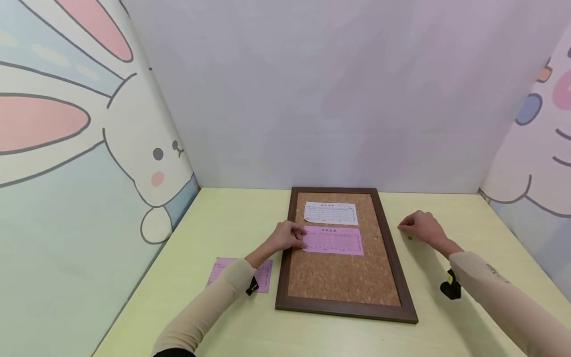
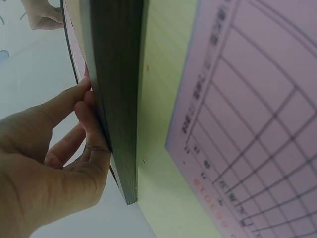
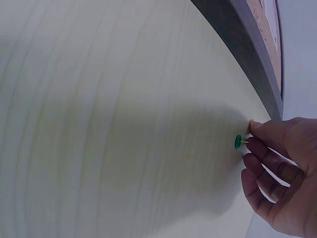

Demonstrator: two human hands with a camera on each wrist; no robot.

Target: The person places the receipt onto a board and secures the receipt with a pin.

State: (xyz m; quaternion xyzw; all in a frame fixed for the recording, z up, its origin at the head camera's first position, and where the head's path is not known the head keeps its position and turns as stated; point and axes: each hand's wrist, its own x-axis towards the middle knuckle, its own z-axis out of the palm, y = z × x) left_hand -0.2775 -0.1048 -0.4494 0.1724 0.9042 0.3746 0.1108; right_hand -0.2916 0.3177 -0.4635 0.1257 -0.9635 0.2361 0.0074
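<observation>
On the cork board (image 1: 343,280) in its dark brown frame, a pink printed form (image 1: 334,241) lies below a white printed form (image 1: 331,213). My left hand (image 1: 289,235) reaches over the frame's left side and grips the pink form by its left edge. In the left wrist view that hand (image 2: 59,144) has its fingertips at the board's edge. To the right of the board, my right hand (image 1: 422,228) is low over the table. A green thumbtack (image 3: 238,142) lies beside its fingertips, pin toward the fingers; thumb and forefinger stand slightly apart there.
A second pink form (image 1: 264,275) lies on the light wooden table (image 1: 236,218) left of the board, partly under my left forearm. The board's far end reaches near the pale back wall (image 1: 334,124). Walls with cartoon animals stand at both sides.
</observation>
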